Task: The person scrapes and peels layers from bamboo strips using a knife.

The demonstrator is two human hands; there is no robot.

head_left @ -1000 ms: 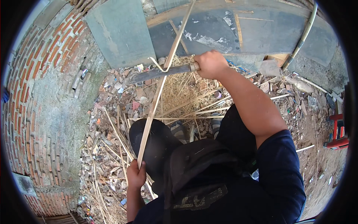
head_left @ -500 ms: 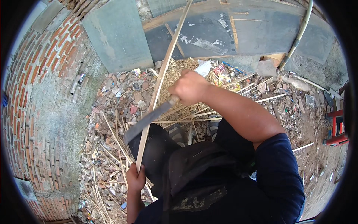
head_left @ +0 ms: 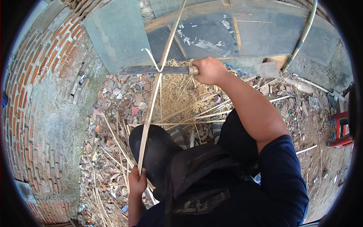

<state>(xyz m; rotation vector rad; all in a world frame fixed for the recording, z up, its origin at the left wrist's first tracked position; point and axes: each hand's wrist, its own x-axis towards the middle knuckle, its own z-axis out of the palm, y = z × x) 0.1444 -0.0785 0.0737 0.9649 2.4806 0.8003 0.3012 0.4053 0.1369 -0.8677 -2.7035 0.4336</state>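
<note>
Head view: a long pale strip (head_left: 152, 104) runs from the near left, over the bent left knee (head_left: 162, 140), toward the far boards, its far end leaving the picture. The left hand (head_left: 137, 181) is closed around its near end, thumb along the top; that grip probably steadies it, with the knee perhaps a rest, though I cannot tell if they touch. The right hand (head_left: 210, 70) is wrapped in a fist around the handle of a large knife (head_left: 176, 70), whose blade lies crosswise on the strip, tip to the left, likely so the edge meets the wood squarely. A thin curled shaving (head_left: 151, 58) rises from the strip at the blade.

Beyond the knee, loose shavings (head_left: 179, 92) heap on the rubble, and more strips (head_left: 110, 128) lie left of the legs. Grey-green panels (head_left: 117, 41) stand at the far side, a brick wall (head_left: 45, 102) at the left, and a red stool (head_left: 341, 130) at the far right.

The dark clothing (head_left: 242, 204) carries a worn pale marking (head_left: 202, 202), too faded to read; I can make out no other label or brand.
</note>
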